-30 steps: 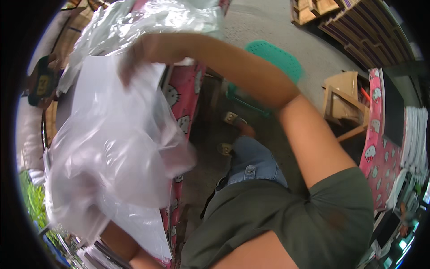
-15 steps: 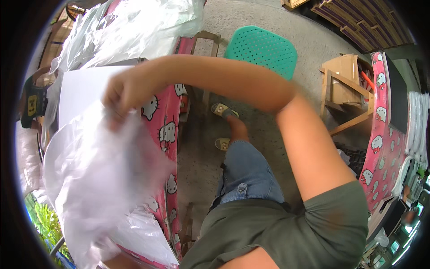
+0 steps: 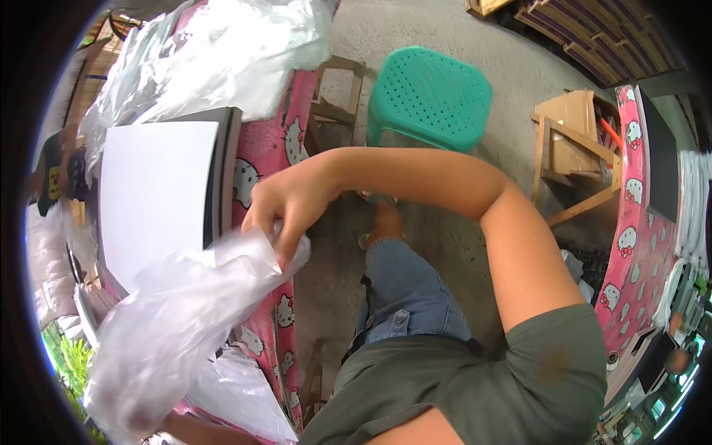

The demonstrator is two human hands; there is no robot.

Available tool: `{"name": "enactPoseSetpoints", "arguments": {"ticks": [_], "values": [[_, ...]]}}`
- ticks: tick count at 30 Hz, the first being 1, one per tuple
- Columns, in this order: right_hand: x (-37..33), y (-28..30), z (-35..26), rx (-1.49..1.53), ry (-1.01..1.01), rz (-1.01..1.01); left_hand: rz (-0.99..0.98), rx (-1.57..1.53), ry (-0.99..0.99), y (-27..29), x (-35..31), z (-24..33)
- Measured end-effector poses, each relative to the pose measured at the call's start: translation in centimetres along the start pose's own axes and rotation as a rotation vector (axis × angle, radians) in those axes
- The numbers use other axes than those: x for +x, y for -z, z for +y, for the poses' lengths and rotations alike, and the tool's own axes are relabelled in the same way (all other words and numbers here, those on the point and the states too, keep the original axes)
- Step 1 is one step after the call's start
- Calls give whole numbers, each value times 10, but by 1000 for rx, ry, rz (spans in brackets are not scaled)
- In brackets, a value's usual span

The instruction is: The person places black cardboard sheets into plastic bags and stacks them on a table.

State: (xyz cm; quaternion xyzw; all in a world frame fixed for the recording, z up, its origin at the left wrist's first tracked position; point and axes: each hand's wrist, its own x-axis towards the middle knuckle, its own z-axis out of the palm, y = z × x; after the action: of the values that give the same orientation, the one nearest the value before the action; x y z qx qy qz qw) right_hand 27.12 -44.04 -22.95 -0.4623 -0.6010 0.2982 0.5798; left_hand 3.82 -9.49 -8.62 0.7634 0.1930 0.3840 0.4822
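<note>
A thin, crumpled, translucent plastic bag (image 3: 174,315) stretches over the near part of the table on my left. The fingers of my right hand (image 3: 285,204) pinch its upper right end near the table edge. My left hand (image 3: 144,421) is at the bag's lower end, close to the lower left rim. Plastic and blur cover its fingers, so their grip does not show. Just beyond the bag lies a white sheet (image 3: 156,193) on a stack of dark, flat boards (image 3: 226,163). The bag overlaps the sheet's near edge.
Loose clear plastic (image 3: 245,52) is heaped at the table's far end. The table wears a pink, cat-patterned cover (image 3: 285,311), with flat plastic (image 3: 241,386) nearby. A green stool (image 3: 430,96) stands ahead. Another pink-covered table (image 3: 630,259) and a cardboard box (image 3: 571,130) are on the right.
My right hand has moved right and nearer, drawing the bag's end off the white sheet. More of the sheet and the dark boards under it now show.
</note>
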Motion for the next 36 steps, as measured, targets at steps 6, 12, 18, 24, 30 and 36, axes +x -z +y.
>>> {"name": "enactPoseSetpoints", "arguments": {"ticks": [6, 12, 18, 24, 30, 36], "values": [[-32, 17, -51, 739, -105, 832, 60, -165, 45, -3, -30, -4], [-19, -5, -40, 711, -444, 110, -243, -993, 10, 25, -32, 39], [18, 32, -88, 118, -186, 599, -998, 290, 800, 5, -97, 2], [3, 44, -41, 126, -622, 317, 202, -3, 179, -6, -151, -47], [44, 55, -22, -419, -570, 841, 588, -184, 307, -64, -153, -61], [79, 55, -5, -826, -497, 761, 626, 636, 357, -88, -129, -58]]}}
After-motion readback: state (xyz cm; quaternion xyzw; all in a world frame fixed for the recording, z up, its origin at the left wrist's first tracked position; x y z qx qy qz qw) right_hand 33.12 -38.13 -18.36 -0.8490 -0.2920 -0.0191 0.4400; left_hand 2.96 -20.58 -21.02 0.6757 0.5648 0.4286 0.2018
